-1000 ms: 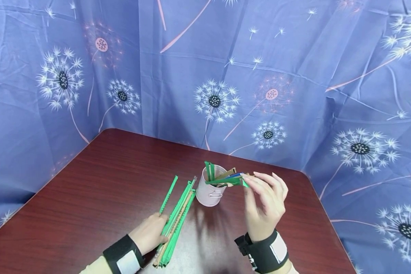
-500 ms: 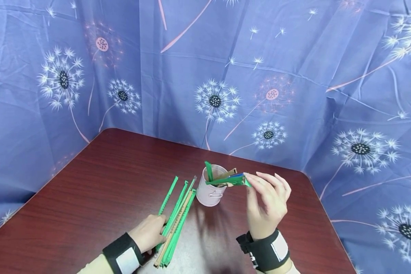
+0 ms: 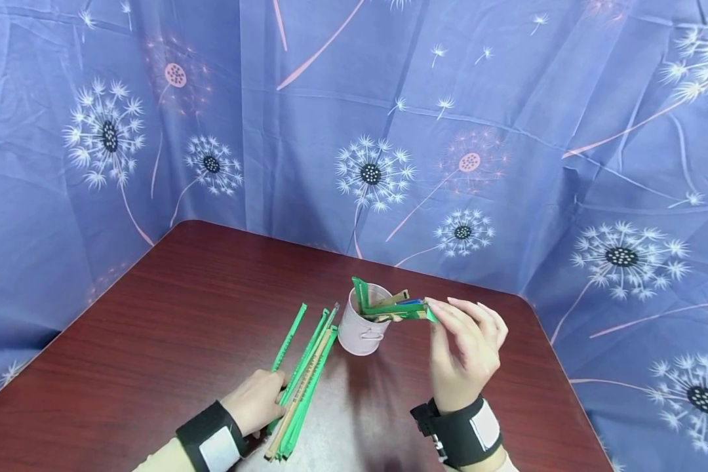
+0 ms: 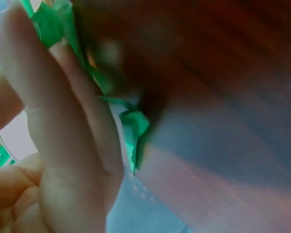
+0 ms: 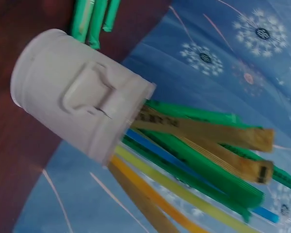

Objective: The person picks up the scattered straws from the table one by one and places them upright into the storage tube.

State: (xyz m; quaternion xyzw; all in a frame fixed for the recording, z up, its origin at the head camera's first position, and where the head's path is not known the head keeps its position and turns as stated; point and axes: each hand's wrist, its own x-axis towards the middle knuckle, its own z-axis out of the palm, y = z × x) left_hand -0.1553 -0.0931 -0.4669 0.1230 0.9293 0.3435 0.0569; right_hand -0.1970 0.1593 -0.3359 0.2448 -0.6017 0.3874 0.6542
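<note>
My left hand [image 3: 255,401] lies low on the table around the lower part of a bundle of long, thin wrapped straws [image 3: 307,387]. Most wrappers are green, and one is tan with printed lettering. In the left wrist view, crumpled green wrapper ends [image 4: 133,128] show beside the fingers [image 4: 58,116]. My right hand [image 3: 466,351] is raised to the right of a white metal cup [image 3: 360,335]. Thumb and fingertips pinch the end of a green-wrapped straw [image 3: 395,309] leaning out over the rim. Tan, blue, yellow and orange straws [image 5: 194,208] also stick out of the cup.
The dark red wooden table [image 3: 200,295] spreads around the cup and bundle. Blue curtains [image 3: 307,164] with a dandelion print hang close behind its back edge and along both sides. A small folded handle [image 5: 87,90] projects from the cup's side.
My right hand has shifted slightly right with the pinched straw end. Green straws in the cup have moved a little against one another. The left hand's bundle has spread slightly.
</note>
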